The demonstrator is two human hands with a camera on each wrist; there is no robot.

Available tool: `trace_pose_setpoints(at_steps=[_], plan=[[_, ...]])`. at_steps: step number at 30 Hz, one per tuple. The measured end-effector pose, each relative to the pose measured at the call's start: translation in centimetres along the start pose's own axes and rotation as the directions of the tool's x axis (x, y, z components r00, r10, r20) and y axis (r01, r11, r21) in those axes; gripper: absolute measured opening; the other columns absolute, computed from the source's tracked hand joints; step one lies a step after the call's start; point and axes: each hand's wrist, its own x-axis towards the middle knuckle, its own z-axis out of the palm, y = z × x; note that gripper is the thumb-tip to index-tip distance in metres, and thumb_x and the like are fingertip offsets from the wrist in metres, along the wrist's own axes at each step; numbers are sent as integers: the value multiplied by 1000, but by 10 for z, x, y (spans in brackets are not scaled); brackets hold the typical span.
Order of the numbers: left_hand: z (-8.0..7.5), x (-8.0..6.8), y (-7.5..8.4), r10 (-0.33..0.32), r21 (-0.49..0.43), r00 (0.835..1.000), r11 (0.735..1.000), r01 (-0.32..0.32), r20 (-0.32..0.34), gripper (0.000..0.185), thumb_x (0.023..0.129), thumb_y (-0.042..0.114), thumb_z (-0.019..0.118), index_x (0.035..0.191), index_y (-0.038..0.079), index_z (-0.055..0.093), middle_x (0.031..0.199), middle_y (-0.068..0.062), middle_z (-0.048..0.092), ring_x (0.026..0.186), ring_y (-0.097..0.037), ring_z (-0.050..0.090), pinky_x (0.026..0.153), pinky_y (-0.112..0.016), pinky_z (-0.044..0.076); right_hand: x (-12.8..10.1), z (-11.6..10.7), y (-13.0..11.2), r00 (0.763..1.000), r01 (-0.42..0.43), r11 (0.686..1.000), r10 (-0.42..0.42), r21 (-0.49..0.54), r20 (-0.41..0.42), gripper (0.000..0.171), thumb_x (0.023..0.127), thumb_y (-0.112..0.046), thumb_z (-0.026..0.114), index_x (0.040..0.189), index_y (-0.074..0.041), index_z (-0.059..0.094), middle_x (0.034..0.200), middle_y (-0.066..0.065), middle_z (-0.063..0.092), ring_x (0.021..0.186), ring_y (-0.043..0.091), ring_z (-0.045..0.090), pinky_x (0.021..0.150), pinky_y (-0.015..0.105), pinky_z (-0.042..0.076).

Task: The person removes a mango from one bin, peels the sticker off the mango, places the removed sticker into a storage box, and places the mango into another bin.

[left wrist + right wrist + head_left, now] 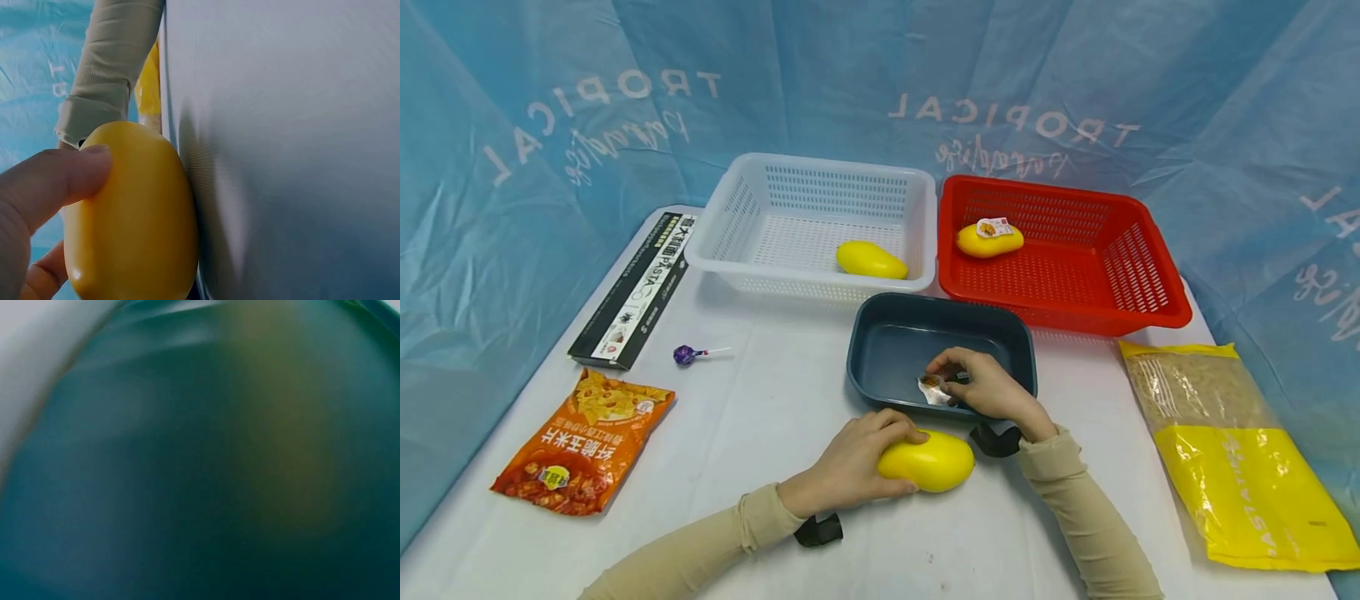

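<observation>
My left hand grips a yellow mango that lies on the white table in front of a dark blue tray. In the left wrist view the thumb presses on the mango. My right hand reaches over the tray's near rim and pinches a small peeled sticker just inside it. The right wrist view is a blur of the tray's dark blue inside.
A white basket holds a plain mango; a red basket holds a stickered mango. A pasta bag lies right. Left lie an orange snack bag, a lollipop and a black pasta box.
</observation>
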Motion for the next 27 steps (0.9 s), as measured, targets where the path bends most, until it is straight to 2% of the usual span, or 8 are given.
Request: trace_pose_setpoints(at_steps=[4,8,11,18,23,27], plan=[[0,-1,1,2,9,1000,1000,-2,-3,51,75,34,82,122,23,63,121,3,58,109,-17,55,88,-37,45,1,2,1,1000,10,999,-12,-48,-23,24,90,1,63,113,-4,63,112,12,67,93,23,64,72,28,59],[-1,-1,1,5,12,1000,1000,-5,-6,51,75,34,82,121,23,63,120,3,58,108,-17,55,87,-37,44,-1,1,-1,995,47,990,-58,-130,-84,24,90,-2,64,114,-7,66,127,10,64,113,29,61,94,45,53],[-1,-1,1,4,17,1000,1000,-4,1,52,76,35,81,122,23,63,122,3,58,109,-17,55,88,-37,45,-3,0,-4,986,75,986,-96,-152,-138,25,90,-5,65,115,-8,66,138,8,57,126,31,54,102,53,47],[-2,-2,1,4,25,1000,1000,-4,11,54,76,37,81,124,24,60,125,3,58,110,-17,55,89,-38,45,-16,-1,-19,966,167,984,-176,-59,-192,27,90,-5,65,116,-10,64,138,6,57,121,26,57,92,43,55],[-3,-1,1,5,17,1000,1000,-5,19,57,75,36,82,126,25,58,126,4,58,111,-17,54,90,-38,45,-29,1,-27,944,273,962,-269,-3,-192,24,91,-5,65,115,-11,63,132,8,61,116,22,60,92,43,54],[-5,0,2,18,16,1000,1000,-18,21,59,75,36,82,127,23,58,127,4,57,113,-17,55,92,-39,46,-39,6,-29,925,347,937,-334,44,-181,25,91,-4,64,116,-8,62,129,11,62,115,15,59,93,35,54]])
